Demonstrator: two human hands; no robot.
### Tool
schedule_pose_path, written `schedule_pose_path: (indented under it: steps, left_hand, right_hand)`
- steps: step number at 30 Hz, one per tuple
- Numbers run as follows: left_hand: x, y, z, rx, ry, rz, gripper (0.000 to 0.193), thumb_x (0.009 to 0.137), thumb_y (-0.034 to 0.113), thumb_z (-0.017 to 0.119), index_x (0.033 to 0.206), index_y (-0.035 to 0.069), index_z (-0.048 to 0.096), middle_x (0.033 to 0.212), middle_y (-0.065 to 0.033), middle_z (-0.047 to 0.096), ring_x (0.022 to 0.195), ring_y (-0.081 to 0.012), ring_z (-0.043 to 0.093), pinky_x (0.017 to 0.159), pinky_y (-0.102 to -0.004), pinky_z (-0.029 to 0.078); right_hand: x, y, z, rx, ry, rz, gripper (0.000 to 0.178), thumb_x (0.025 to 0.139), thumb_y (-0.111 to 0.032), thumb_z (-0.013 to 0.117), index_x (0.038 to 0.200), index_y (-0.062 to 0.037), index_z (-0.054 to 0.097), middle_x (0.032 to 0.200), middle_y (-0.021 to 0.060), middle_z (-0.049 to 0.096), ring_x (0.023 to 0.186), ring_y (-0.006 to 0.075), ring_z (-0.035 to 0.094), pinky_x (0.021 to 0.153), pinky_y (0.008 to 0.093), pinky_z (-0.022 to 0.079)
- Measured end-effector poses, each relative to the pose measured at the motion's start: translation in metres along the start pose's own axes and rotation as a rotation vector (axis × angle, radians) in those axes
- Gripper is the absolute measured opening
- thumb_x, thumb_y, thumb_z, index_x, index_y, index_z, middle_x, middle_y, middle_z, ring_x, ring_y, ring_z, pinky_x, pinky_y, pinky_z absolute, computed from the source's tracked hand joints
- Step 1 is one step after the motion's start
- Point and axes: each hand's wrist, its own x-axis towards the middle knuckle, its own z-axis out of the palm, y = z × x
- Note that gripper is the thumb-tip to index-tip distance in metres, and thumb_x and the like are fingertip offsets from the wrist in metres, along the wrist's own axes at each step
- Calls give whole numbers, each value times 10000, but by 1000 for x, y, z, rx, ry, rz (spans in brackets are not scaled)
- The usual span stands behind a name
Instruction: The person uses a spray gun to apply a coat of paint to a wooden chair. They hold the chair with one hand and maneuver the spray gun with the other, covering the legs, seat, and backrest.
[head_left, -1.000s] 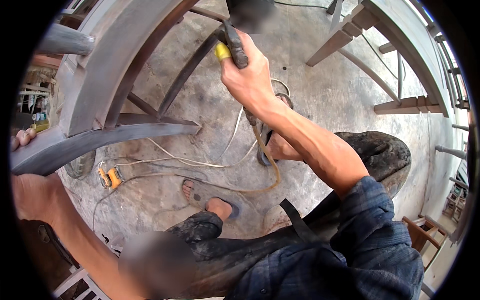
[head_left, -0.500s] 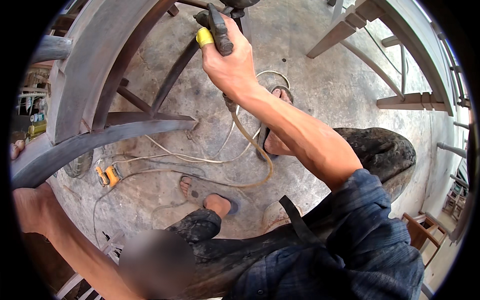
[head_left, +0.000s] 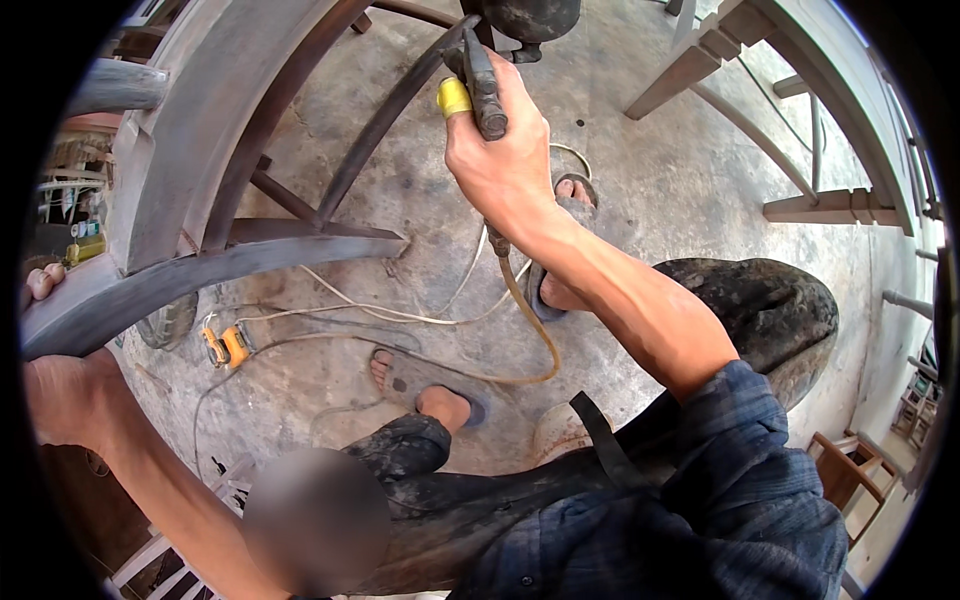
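Note:
My right hand point(head_left: 505, 165) is closed around a dark, stained spray gun point(head_left: 484, 95). One of its digits has a yellow wrap point(head_left: 454, 97). A dark round cup point(head_left: 532, 17) sits at the gun's far end, cut off by the top of the picture. From below the grip a brownish air hose point(head_left: 530, 325) curves down to the floor. At the left edge, my left hand point(head_left: 62, 395) grips the curved rail of a greyish-brown wooden chair frame point(head_left: 220, 270). Its fingertips show over the rail's far side; part of the hand is cut off.
A second grey wooden chair frame point(head_left: 840, 205) stands at the right. An orange-yellow sander point(head_left: 228, 346) lies on the concrete floor among pale cords point(head_left: 390, 318). My sandalled feet rest on the floor below. A brown wooden piece point(head_left: 850, 475) stands at the lower right.
My right hand and the spray gun have moved right and slightly nearer; more of the cup shows. My left hand keeps its hold on the chair frame. The whole view has shifted slightly.

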Motion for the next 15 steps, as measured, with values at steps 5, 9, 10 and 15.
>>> schedule_pose_path:
  steps: [5, 9, 10, 15]
  left_hand:
    - [19, -19, -29, -326, -133, -14, 182, 951, 93, 544, 964, -65, 634, 862, -168, 610, 803, -282, 610, 831, -433, 544]
    - [12, -14, -24, -392, -23, -112, 265, 981, 196, 550, 888, -48, 594, 836, -160, 591, 806, -267, 608, 832, -422, 543]
    - [6, -10, -17, -369, 26, -129, 284, 986, 210, 555, 870, -47, 590, 828, -159, 591, 799, -264, 610, 820, -418, 546]
    - [-20, 21, 33, -221, 163, -1, 136, 943, 60, 572, 845, -33, 585, 763, -115, 599, 656, -211, 598, 657, -349, 542]
  right_hand:
    - [7, -9, 3, 49, -70, 29, 451, 920, -83, 676, 1345, -24, 539, 996, 224, 720, 896, 318, 735, 787, 374, 553]
    - [-2, -24, -26, 51, -136, 47, 466, 947, -103, 690, 1382, -51, 532, 1048, 196, 733, 904, 219, 708, 793, 339, 552]
    - [-5, -25, -40, 44, -108, -18, 475, 951, -82, 683, 1400, -63, 528, 1070, 196, 726, 912, 200, 698, 796, 329, 551]
    - [-1, -68, -107, 12, -99, 37, 428, 1022, -79, 581, 1437, -16, 495, 1019, 57, 685, 827, 95, 618, 736, 247, 520]
